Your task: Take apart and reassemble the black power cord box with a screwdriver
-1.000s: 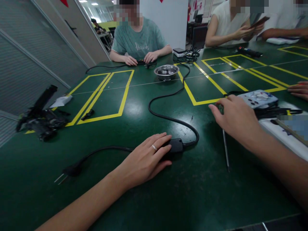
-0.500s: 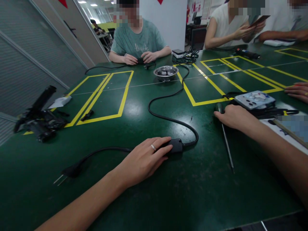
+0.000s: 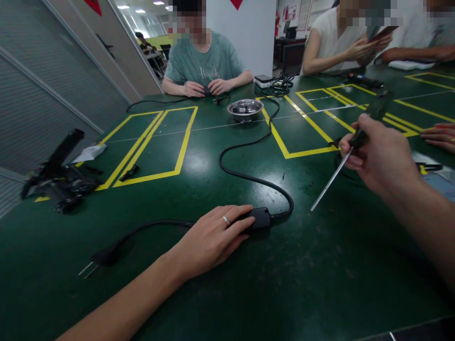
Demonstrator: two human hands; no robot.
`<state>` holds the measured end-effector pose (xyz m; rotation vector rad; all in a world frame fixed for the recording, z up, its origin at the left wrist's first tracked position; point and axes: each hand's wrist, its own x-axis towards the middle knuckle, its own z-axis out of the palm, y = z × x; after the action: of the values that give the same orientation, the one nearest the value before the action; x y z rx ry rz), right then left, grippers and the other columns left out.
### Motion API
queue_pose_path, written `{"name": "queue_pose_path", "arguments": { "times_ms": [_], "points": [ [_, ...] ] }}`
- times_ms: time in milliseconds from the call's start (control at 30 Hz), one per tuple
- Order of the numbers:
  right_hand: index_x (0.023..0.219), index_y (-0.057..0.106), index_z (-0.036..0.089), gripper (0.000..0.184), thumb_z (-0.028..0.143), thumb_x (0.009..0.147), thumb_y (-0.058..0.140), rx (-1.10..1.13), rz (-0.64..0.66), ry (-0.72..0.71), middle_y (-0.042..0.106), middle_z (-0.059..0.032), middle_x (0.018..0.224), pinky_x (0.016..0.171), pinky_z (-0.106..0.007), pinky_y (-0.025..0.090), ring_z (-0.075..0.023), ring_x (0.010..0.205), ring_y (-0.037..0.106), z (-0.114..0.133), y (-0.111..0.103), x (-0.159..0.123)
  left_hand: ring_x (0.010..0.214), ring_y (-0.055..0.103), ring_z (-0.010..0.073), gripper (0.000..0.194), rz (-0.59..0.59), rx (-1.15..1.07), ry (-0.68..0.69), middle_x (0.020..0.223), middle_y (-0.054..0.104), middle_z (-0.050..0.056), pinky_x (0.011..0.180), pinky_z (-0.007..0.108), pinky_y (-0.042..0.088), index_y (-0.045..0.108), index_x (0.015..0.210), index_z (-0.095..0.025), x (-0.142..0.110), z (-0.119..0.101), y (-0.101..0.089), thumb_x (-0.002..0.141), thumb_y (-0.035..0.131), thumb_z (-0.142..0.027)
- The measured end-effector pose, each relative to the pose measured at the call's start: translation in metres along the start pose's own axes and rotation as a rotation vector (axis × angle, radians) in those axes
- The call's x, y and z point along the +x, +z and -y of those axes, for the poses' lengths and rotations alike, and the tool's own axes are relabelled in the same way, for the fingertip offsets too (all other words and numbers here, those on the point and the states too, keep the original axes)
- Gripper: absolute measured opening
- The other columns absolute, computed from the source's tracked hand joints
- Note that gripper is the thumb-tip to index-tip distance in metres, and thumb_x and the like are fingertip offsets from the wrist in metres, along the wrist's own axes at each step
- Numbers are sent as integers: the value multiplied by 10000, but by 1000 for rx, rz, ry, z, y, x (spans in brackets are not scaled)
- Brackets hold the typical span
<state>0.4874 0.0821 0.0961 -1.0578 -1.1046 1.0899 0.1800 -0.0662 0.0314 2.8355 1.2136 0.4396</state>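
Since the earlier frame, the screwdriver with a dark green handle and slim metal shaft (image 3: 330,182) has left the dark green bench (image 3: 291,284) and risen in the person's right hand (image 3: 386,154). Its fingers are closed around the lower handle, the shaft slanting down and left with the tip nearest the person's left hand (image 3: 216,234), though well apart from it.

That left hand rests over the small black rectangular plastic box (image 3: 262,219), which lies on the bench between the two cord runs; whether its fingers grip the sides or merely press from above cannot be told. A black cord (image 3: 245,175) curves away from the box's right end, and a two-pin black plug (image 3: 105,255) lies to the left.

The bare left fingers seem the main worry: were the tip lowered at such a slant, it could skid off the smooth casing into them. A tug from the stiff, curved cord might also twist the box under a loose hold. Small dark specks (image 3: 311,183) nearby, too tiny to identify, could be knocked away by a careless sweep.
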Motion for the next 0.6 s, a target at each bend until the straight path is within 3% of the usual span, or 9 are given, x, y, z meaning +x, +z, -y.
{"name": "queue_pose_path", "arguments": {
  "times_ms": [133, 267, 400, 600],
  "points": [
    [780, 502, 200, 199, 223, 744, 697, -2, -143, -300, 512, 56, 512, 291, -203, 221, -80, 353, 413, -5, -3, 5, 1190, 542, 236, 385, -10, 1, 4, 1393, 502, 120, 948, 421, 518, 491, 1321, -176, 0, 0, 0, 939, 532, -192],
    [840, 515, 208, 186, 166, 742, 667, -100, -202, -471, 535, 69, 493, 266, -209, 273, -104, 328, 466, -10, 3, 1, 1184, 548, 239, 381, -9, -7, 0, 1386, 509, 124, 943, 429, 521, 496, 1321, -178, 0, -1, -1, 941, 524, -190],
    [905, 521, 206, 165, 178, 790, 636, -244, -191, -543, 565, 80, 508, 270, -198, 308, -83, 281, 448, -12, 11, -12, 1183, 552, 250, 383, -14, -16, 3, 1387, 507, 134, 933, 441, 526, 491, 1324, -176, -1, 0, -1, 942, 515, -191],
    [921, 534, 183, 165, 237, 814, 647, -286, -187, -586, 599, 55, 576, 302, -199, 392, -98, 358, 533, -15, 16, -24, 1183, 547, 251, 392, -11, -23, 2, 1395, 498, 134, 930, 443, 524, 479, 1331, -180, -1, 1, 0, 941, 516, -192]
  ]
}}
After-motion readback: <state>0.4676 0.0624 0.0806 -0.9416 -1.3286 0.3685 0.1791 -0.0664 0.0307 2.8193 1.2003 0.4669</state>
